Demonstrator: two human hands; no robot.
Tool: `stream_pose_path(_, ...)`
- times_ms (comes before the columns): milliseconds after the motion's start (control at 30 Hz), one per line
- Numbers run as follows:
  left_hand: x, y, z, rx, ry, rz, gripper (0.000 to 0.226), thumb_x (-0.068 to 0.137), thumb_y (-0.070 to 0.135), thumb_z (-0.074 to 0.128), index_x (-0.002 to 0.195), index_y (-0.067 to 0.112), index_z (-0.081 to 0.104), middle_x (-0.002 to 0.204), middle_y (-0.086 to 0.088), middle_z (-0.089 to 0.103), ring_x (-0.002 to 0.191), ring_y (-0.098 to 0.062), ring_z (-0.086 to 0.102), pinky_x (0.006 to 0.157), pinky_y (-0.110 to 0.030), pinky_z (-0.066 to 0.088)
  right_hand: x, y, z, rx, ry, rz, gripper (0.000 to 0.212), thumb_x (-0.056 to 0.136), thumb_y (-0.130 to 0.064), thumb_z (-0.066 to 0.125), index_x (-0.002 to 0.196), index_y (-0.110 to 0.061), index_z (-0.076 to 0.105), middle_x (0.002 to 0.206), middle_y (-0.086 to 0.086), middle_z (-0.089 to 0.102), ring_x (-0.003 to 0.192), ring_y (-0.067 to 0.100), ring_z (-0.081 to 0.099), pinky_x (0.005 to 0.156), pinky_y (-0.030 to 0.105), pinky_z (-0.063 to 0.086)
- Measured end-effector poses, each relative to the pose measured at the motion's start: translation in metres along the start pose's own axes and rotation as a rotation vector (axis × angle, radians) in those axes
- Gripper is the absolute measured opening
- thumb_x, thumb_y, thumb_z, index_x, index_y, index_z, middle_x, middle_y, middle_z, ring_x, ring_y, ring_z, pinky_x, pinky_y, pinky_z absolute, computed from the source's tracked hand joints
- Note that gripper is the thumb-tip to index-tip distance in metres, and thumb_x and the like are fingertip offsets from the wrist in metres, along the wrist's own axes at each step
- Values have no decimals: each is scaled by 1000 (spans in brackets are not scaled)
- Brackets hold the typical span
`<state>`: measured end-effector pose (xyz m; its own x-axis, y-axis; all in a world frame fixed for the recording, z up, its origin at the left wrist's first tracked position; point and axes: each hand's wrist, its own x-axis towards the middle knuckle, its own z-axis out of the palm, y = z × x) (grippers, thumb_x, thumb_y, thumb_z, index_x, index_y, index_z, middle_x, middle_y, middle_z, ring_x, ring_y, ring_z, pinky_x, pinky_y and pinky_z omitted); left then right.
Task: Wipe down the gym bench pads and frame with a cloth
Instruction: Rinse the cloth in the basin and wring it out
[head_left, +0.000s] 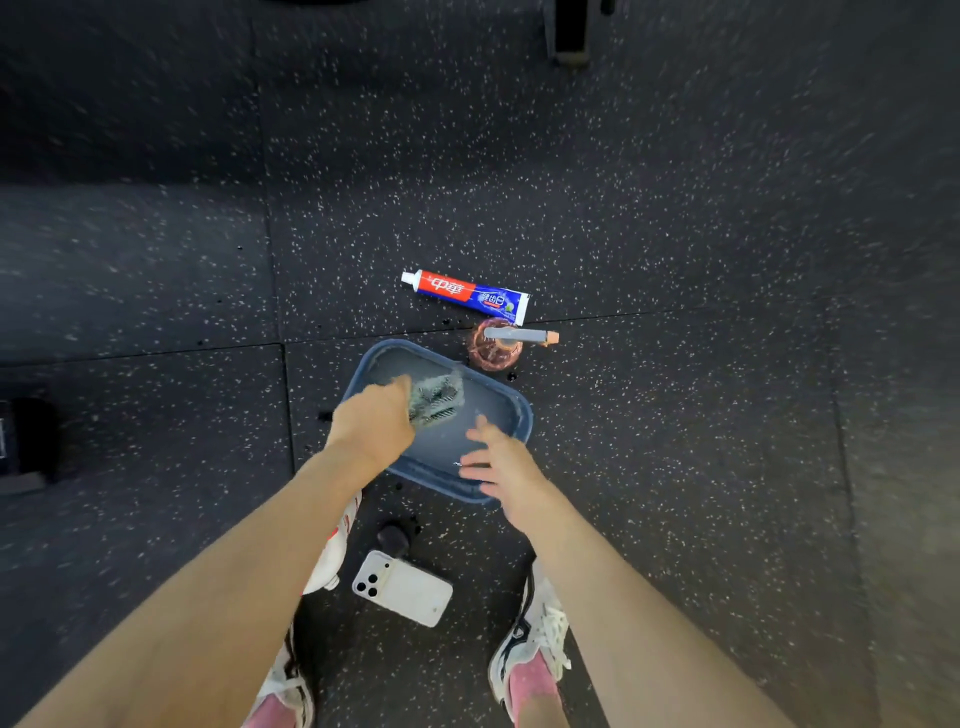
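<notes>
Down on the floor I count one blue plastic basin (522, 410) and one grey-green cloth (436, 397). There are two bare hands, the left hand (371, 423) and the right hand (498, 462). There is one toothpaste tube (467, 293), one pinkish glass cup (491, 358) and one grey stick with an orange tip (522, 336). I see one white smartphone (402, 590), one small black object (393, 538) too blurred to name, and one white bottle (324, 564), partly hidden. There are two white sneakers, left sneaker (288, 686) and right sneaker (530, 639), with two pink socks (532, 680).
</notes>
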<state>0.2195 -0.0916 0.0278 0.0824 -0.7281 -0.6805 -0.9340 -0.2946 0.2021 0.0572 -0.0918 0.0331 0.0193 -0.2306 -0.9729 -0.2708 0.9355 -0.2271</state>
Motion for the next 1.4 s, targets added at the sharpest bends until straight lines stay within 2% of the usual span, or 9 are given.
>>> stream_pose_path(100,-24,16,-14,-60,-34,104,38,87,16,59,119,14,39,100,-11,64,89,-33,63,65,-38,48,-23,-11,6,316,-85,12,43,101,-51,34,110,-16,56,107,11,65,94,24,63,96,41,45)
stream_pose_path(300,-83,39,-82,-282,-175,179,45,81,47,68,104,22,38,105,-4,60,90,-22,55,76,-36,46,-105,-47,5,416,6,-97,23,99,-13,50,120,-7,59,107,14,68,84,23,66,64,35,56)
stream_pose_path(400,-120,53,-136,-396,-159,223,27,91,33,60,112,21,49,111,-6,62,89,-18,52,74,-30,40,-171,-76,-8,417,-32,-190,20,97,-4,51,114,-4,61,104,15,68,84,23,65,70,38,57)
stream_pose_path(633,-258,97,-283,-492,-61,326,49,95,24,58,141,27,42,127,7,56,116,-12,53,96,-27,41,-368,-132,-29,428,-115,-375,16,96,4,48,107,-2,57,94,19,63,69,22,63,60,36,55)
stream_pose_path(767,-323,116,-369,-277,57,400,56,92,24,53,145,29,36,132,-5,54,122,-25,51,102,-37,40,-481,-172,-45,270,-124,-501,36,88,22,36,103,-4,54,96,19,59,80,28,62,60,38,57)
stream_pose_path(900,-384,148,-459,-332,272,460,56,93,-1,46,145,15,38,138,-14,48,129,-27,45,109,-29,32,-589,-215,-56,258,-153,-672,58,78,31,24,108,-8,53,119,23,50,108,40,53,65,43,53)
stream_pose_path(1133,-460,189,-548,-791,437,574,52,87,-17,41,125,14,60,125,-11,60,116,-27,57,99,-43,48,-711,-243,-61,372,-305,-845,45,82,19,28,100,-6,61,97,15,63,86,26,61,64,32,53)
stream_pose_path(1300,-500,195,-573,-1205,387,508,40,91,-12,47,124,7,60,109,-11,67,89,-18,69,78,-27,57,-740,-244,-65,389,-310,-826,15,94,-12,59,109,-12,59,97,6,66,86,18,61,67,29,49)
stream_pose_path(1400,-520,192,-580,-1140,364,519,32,97,2,47,116,21,64,96,-1,72,75,-11,71,69,-23,58,-752,-245,-68,346,-262,-896,12,94,-20,60,103,-12,62,94,5,67,78,16,62,60,25,47)
